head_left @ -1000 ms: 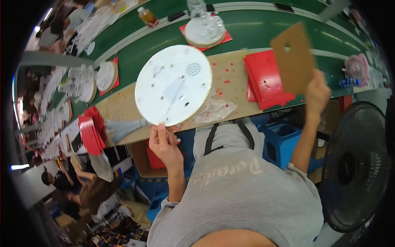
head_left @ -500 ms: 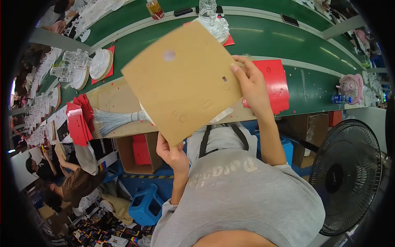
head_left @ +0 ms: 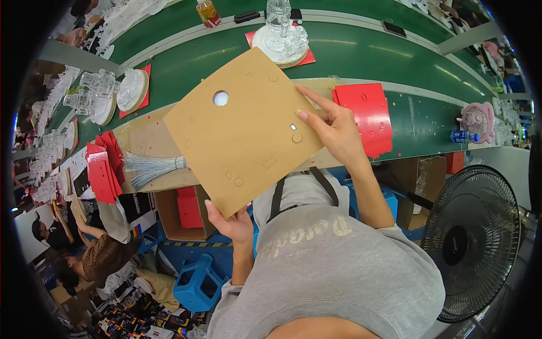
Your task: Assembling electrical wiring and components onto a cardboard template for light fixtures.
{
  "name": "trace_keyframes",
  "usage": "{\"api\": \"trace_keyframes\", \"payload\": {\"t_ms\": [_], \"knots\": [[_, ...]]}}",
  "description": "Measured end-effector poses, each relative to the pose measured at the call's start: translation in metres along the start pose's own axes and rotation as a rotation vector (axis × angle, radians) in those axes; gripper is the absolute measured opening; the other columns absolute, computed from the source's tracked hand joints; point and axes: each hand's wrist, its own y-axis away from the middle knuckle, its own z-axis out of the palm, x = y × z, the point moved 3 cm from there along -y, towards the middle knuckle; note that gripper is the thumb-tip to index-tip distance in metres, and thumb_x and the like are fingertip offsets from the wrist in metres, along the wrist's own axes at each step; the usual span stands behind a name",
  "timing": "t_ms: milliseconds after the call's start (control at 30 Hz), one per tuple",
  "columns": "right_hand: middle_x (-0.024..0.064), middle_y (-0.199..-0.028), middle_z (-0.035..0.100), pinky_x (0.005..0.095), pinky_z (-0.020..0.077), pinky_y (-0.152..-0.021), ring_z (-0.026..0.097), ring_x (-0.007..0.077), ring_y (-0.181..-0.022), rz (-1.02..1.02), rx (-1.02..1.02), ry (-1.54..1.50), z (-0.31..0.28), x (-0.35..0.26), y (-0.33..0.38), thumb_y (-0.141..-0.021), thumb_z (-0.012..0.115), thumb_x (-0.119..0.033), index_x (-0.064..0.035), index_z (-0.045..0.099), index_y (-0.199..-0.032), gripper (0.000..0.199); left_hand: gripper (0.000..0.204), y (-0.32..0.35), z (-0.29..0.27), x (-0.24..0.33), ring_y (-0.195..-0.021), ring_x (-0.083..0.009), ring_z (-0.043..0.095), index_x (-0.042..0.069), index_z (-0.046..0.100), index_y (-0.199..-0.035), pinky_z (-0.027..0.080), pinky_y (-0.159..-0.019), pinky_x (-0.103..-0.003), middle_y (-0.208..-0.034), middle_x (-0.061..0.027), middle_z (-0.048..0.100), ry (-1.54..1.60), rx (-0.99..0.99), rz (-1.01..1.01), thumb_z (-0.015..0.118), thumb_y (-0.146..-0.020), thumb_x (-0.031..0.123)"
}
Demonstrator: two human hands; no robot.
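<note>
Between my hands is a square brown cardboard sheet (head_left: pixel 243 130), held tilted above the near edge of the bench. It has one open round hole, a small open slot and several outlined circles and rectangles. My left hand (head_left: pixel 232 225) grips its lowest corner, thumb on the face that shows. At the right side my right hand (head_left: pixel 336 127) pinches the edge, with the thumb on the face and fingers partly behind. Just right of that hand lies a stack of red cards (head_left: pixel 364 118). Left of the sheet a bundle of thin grey wires (head_left: pixel 149 168) rests on the bench.
More red cards (head_left: pixel 104 169) lie at the bench's left end. Clear plastic parts on round white bases (head_left: pixel 279 48) stand on the green bench, others (head_left: pixel 132 90) at left. A black fan (head_left: pixel 471 243) is close on my right. A blue stool (head_left: pixel 197 282) stands at lower left.
The cardboard sheet has come down slightly and tipped, so its outlined shapes show more plainly and its round hole looks bright. Both hands moved with it and keep their hold.
</note>
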Motion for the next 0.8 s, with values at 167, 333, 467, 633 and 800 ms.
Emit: {"api": "trace_keyframes", "payload": {"t_ms": [167, 333, 467, 633, 800], "knots": [[0.0014, -0.071, 0.07, 0.0199, 0.044, -0.066, 0.056, -0.0009, -0.068, 0.007, -0.014, -0.055, -0.001, 0.002, 0.004, -0.097, 0.066, -0.012, -0.0088, 0.056, -0.147, 0.051, 0.046, -0.012, -0.018, 0.015, -0.052, -0.0105, 0.048, -0.002, 0.062, -0.119, 0.052, -0.063, -0.033, -0.074, -0.0064, 0.063, -0.18, -0.045, -0.171, 0.054, -0.101, 0.039], [0.0017, -0.069, 0.068, 0.0199, 0.0406, -0.062, 0.056, -0.0005, -0.066, 0.025, -0.002, 0.007, 0.0, 0.008, 0.022, -0.096, 0.066, -0.009, -0.0088, 0.054, -0.148, 0.053, 0.051, -0.041, -0.001, 0.05, -0.112, -0.0209, 0.064, -0.007, 0.051, -0.142, 0.05, -0.094, -0.032, -0.121, -0.0194, 0.066, -0.461, -0.032, -0.125, 0.064, -0.096, 0.012], [0.0008, -0.064, 0.066, 0.0192, 0.0386, -0.061, 0.053, 0.0004, -0.061, -0.031, 0.016, 0.022, 0.002, 0.001, 0.037, -0.094, 0.07, -0.009, -0.0069, 0.054, -0.146, 0.055, 0.063, -0.066, 0.021, 0.063, -0.134, -0.0238, 0.05, 0.001, 0.043, -0.153, 0.037, -0.114, -0.036, -0.149, -0.0193, 0.049, -0.484, -0.137, -0.002, 0.061, -0.093, 0.003], [0.011, -0.123, 0.068, 0.0296, 0.0512, -0.079, 0.066, 0.0166, -0.1, -0.2, 0.054, 0.337, -0.004, -0.005, 0.041, -0.085, 0.078, -0.011, -0.0084, 0.052, -0.145, 0.066, 0.071, -0.072, 0.023, 0.065, -0.14, -0.0242, 0.044, 0.003, 0.041, -0.156, 0.032, -0.117, -0.035, -0.155, -0.0169, 0.045, -0.597, -0.288, 0.118, 0.06, -0.088, -0.004], [0.0126, -0.154, 0.047, 0.0452, 0.0392, -0.113, 0.04, 0.0287, -0.145, -0.588, 0.051, 0.638, 0.006, -0.027, 0.01, -0.084, 0.079, -0.018, -0.0109, 0.051, -0.148, 0.071, 0.071, -0.07, 0.034, 0.055, -0.143, -0.0247, 0.043, 0.002, 0.043, -0.155, 0.031, -0.118, -0.035, -0.156, -0.0179, 0.045, -0.483, -0.358, 0.058, 0.059, -0.086, -0.006]]}}
